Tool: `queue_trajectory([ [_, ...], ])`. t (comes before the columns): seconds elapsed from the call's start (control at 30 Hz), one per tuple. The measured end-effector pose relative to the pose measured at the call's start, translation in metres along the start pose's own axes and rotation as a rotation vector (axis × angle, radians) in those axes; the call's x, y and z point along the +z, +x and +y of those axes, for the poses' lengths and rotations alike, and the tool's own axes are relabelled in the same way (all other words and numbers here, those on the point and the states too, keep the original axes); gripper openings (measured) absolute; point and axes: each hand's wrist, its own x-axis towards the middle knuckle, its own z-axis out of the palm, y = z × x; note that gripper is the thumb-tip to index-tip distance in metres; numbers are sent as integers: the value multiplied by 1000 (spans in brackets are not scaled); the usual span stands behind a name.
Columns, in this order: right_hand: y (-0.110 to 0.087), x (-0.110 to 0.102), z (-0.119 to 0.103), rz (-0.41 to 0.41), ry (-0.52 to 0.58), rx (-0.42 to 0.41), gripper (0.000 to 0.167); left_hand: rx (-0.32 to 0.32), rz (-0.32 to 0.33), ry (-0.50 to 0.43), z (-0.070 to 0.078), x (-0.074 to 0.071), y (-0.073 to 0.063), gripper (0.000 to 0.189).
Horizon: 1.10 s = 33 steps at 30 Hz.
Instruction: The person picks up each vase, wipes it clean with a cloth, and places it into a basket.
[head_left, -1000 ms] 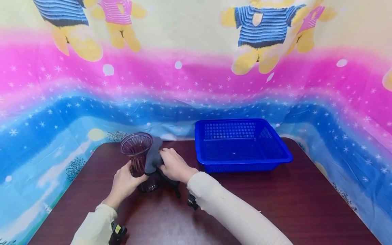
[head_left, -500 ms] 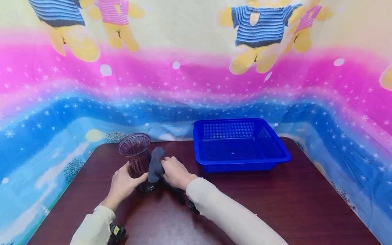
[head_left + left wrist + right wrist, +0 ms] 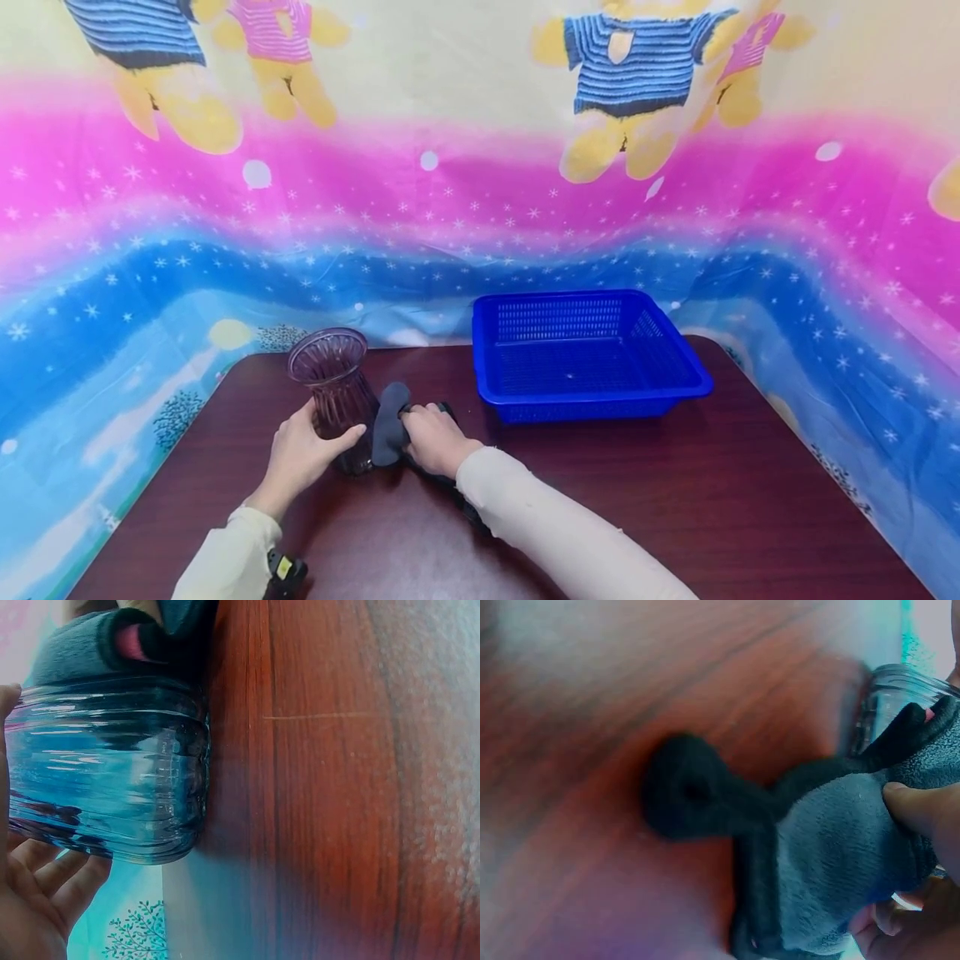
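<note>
A purple-tinted glass vase (image 3: 327, 358) with a flared rim and ribbed sides stands on the table at the left. My left hand (image 3: 303, 450) holds its side, thumb in front and fingers round the far side. In the left wrist view, the vase's thick base (image 3: 176, 780) is right at the tabletop. My right hand (image 3: 437, 442) grips a grey plush cloth (image 3: 390, 427) with black edging against the vase's lower right side. Seen from the right wrist, the cloth (image 3: 840, 847) is bunched under the thumb, and a black end of it hangs toward the table.
A blue plastic basket (image 3: 600, 407) with perforated walls stands at the back right of the dark red-brown table (image 3: 675, 500). Behind the table hangs a colourful curtain (image 3: 420, 200) printed with bears and snowflakes.
My right hand has slid the cloth down the vase's side, from near the rim to near the base, and a little to the right. The left hand keeps its hold on the vase.
</note>
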Motion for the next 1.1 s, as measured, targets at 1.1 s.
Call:
queue_trajectory([
  [1.1, 5, 11, 9, -41, 116, 60, 10, -71, 194, 20, 17, 18, -15, 103],
])
